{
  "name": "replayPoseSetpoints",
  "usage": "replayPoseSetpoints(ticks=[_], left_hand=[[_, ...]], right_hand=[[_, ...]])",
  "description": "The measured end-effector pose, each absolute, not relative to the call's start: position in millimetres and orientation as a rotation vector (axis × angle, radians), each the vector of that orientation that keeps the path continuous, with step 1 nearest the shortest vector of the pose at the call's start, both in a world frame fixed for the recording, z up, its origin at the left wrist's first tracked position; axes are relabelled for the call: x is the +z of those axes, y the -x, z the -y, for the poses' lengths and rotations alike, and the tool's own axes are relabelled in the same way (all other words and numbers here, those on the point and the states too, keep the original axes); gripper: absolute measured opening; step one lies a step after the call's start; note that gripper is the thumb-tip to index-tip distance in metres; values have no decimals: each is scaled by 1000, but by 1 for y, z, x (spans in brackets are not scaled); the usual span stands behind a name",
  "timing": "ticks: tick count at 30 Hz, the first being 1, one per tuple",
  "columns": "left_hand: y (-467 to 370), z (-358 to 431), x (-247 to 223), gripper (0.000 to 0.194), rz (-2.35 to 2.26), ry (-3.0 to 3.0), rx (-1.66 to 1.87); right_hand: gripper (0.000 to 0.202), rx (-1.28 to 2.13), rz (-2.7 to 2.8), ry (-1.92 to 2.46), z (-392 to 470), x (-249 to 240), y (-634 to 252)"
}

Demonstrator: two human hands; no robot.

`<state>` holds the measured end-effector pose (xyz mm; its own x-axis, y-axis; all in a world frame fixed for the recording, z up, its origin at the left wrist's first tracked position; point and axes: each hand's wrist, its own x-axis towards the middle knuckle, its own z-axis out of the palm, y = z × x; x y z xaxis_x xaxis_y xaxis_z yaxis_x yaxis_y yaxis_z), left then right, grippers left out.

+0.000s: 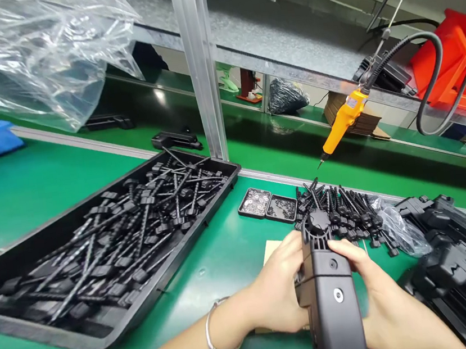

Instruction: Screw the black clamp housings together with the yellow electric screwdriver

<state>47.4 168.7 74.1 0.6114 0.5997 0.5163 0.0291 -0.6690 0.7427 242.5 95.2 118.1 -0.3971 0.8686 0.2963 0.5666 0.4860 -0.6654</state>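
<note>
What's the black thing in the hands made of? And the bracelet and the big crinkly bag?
The black thing looks like hard plastic: dull, with smooth rounded edges, though painted metal is possible. The bracelet seems metal, silvery and shiny. The bag is probably thin clear plastic: wrinkled, glinting, see-through.

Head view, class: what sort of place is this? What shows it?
Probably an assembly workshop: an orange power screwdriver hangs tip-down, and a black tray holds many similar black parts.

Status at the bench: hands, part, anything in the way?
Left hand and right hand both gripping black housing. Metal fastener visible on housing. Orange driver hanging beyond, apart from it; nothing visibly blocking.
</note>
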Motion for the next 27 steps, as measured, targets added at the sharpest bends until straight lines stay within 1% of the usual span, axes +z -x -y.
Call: replayPoseSetpoints(ticks=[1,2,4,5,6,7,8,12,16,20,22,24,27], left_hand=[[-47,-169,73,40,-490,-2120,1012],[-47,-170,72,40,-480,-2107,1014],[-46,-170,68,39,-438,-2063,1047],[-46,-171,66,39,-412,-2038,1067],[-46,-171,65,42,-392,-2009,1087],[-46,-171,64,45,-375,-1983,1101],[-47,-171,63,47,-363,-1961,1110],[-48,-171,56,47,-347,-1898,1175],[-48,-174,47,60,-316,-1863,1170],[-47,-175,47,52,-320,-1860,1130],[-46,-174,50,52,-321,-1885,1125],[-45,-173,52,55,-324,-1901,1147],[-45,-171,50,65,-337,-1903,1150]], right_hand=[[72,759,2131,1180,-100,122,-252],[69,866,2134,1175,-109,124,-261],[45,888,2108,1217,-140,125,-273],[31,792,2084,1286,-160,122,-273],[21,575,2079,1399,-183,116,-269],[19,437,2085,1464,-207,109,-261],[18,389,2117,1483,-229,99,-250],[8,353,2392,1475,-293,59,-189],[12,265,2527,1475,-310,40,-144],[20,171,2485,1529,-309,41,-125],[23,167,2449,1555,-308,43,-121],[25,190,2405,1574,-308,44,-118],[29,228,2307,1568,-306,44,-117]])
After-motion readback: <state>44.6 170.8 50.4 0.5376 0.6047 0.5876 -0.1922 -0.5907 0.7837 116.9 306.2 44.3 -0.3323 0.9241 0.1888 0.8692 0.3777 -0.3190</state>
